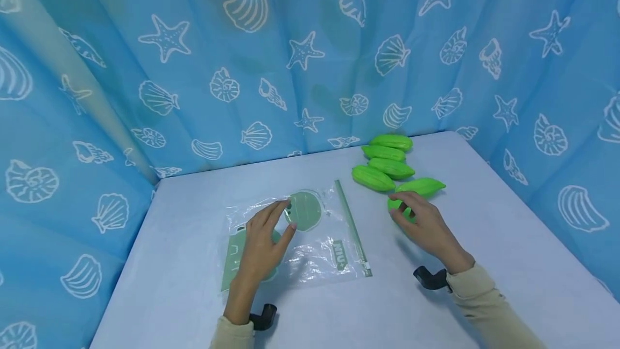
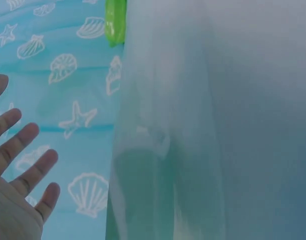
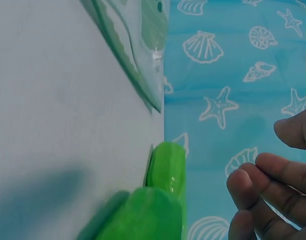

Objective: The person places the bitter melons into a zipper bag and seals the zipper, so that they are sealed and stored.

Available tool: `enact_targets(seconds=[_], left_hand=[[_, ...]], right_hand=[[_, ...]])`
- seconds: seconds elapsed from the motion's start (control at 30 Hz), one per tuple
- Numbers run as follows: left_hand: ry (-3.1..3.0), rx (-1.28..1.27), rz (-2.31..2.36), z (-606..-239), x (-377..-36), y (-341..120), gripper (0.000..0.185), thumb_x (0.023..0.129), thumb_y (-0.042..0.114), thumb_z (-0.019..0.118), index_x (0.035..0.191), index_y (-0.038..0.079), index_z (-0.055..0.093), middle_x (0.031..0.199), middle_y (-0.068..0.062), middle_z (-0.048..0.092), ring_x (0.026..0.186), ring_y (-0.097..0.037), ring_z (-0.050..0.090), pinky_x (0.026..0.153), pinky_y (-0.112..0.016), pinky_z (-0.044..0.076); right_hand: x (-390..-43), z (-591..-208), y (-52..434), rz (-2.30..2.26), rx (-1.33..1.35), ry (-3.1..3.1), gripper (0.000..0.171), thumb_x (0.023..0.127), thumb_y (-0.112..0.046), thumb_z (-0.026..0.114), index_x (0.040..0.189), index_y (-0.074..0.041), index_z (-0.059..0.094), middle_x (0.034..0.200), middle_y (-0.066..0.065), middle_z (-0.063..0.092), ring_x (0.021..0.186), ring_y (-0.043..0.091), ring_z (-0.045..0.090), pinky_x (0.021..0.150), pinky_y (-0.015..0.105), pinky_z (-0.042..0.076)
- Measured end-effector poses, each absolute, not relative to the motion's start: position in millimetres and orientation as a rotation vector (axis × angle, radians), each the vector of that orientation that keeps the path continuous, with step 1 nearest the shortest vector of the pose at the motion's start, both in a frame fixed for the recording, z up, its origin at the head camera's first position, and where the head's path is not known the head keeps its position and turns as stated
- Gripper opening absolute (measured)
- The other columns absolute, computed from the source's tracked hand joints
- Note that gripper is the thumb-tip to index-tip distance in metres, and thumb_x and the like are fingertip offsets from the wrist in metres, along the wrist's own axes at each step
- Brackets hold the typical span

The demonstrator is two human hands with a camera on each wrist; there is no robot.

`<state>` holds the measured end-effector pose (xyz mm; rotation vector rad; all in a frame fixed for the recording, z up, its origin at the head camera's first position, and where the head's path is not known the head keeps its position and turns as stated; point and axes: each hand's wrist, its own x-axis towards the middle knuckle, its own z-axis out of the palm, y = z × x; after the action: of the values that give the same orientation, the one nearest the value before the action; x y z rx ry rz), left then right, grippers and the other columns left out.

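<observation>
Left hand (image 1: 261, 249) laid flat, fingers straight, on clear zip bag (image 1: 310, 252) at mid-desk (image 1: 484, 241), likely pinning slippery plastic in place; right hand (image 1: 426, 225) curled over nearest green toy pod (image 1: 398, 206), seemingly grasping it; five more pods (image 1: 387, 163) clustered just beyond, near blue curtain (image 1: 310, 58).

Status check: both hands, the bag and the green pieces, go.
Left hand flat on clear zip bag, fingers straight. Right hand over nearest green piece, fingers curled, grip unclear. Five more green pieces clustered behind. Nothing blocking.
</observation>
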<state>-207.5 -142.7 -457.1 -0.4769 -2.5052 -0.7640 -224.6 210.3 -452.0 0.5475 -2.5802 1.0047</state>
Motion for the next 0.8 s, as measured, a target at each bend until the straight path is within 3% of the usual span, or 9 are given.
enact_targets(seconds=[0.2, 0.43, 0.8], left_hand=[[-2.464, -0.555, -0.811, -459.1, -210.6, -129.2, 0.047, 0.091, 0.04, 0.051, 0.135, 0.025, 0.045, 0.136, 0.005, 0.044, 0.124, -0.018, 0.038, 0.097, -0.047, 0.028], [-2.485, -0.6, -0.838, -457.1, -219.6, -106.4, 0.047, 0.092, 0.043, 0.049, 0.136, 0.028, 0.044, 0.136, 0.009, 0.042, 0.126, -0.014, 0.036, 0.097, -0.044, 0.029], [-2.508, -0.653, -0.877, -451.6, -230.8, -81.8, 0.046, 0.092, 0.045, 0.048, 0.135, 0.029, 0.045, 0.134, 0.01, 0.044, 0.125, -0.008, 0.035, 0.101, -0.04, 0.028]], right_hand=[[-227.1, -452.1, 198.8, 1.104, 0.552, -2.582, 0.031, 0.093, -0.029, 0.055, 0.121, -0.017, 0.056, 0.112, -0.001, 0.057, 0.087, 0.009, 0.054, 0.071, 0.034, 0.048], [-229.9, -455.8, 177.0, 1.209, 0.573, -2.566, 0.028, 0.091, -0.026, 0.058, 0.118, -0.019, 0.057, 0.112, -0.004, 0.058, 0.086, 0.007, 0.055, 0.068, 0.027, 0.049], [-245.7, -475.1, 150.2, 1.302, 0.641, -2.553, 0.028, 0.09, -0.019, 0.059, 0.116, -0.01, 0.059, 0.108, 0.001, 0.06, 0.082, 0.01, 0.058, 0.066, 0.026, 0.049]])
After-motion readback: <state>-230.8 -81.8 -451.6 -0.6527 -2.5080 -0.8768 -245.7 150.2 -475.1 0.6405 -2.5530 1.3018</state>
